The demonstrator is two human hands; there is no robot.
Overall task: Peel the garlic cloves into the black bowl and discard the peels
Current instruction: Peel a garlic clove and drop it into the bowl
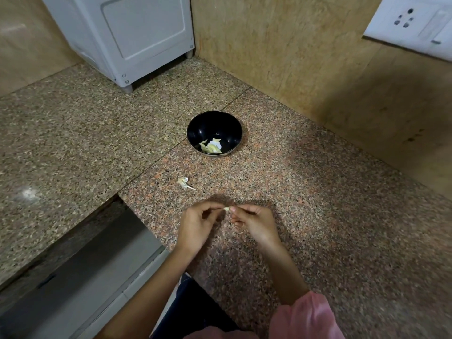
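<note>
The black bowl [214,123] stands on the granite counter, well beyond my hands, with several pale garlic pieces [211,146] in its bottom. Close to the counter's front, my left hand [199,225] and my right hand [254,222] meet over the stone and pinch one small pale garlic clove [227,208] between their fingertips. A scrap of garlic peel [185,182] lies on the counter between my hands and the bowl, slightly left.
A white appliance [127,35] stands at the back left on small feet. Tan walls close the corner behind and to the right, with a white socket plate [413,20] top right. The counter edge [144,228] steps back at the left, above a grey drawer front.
</note>
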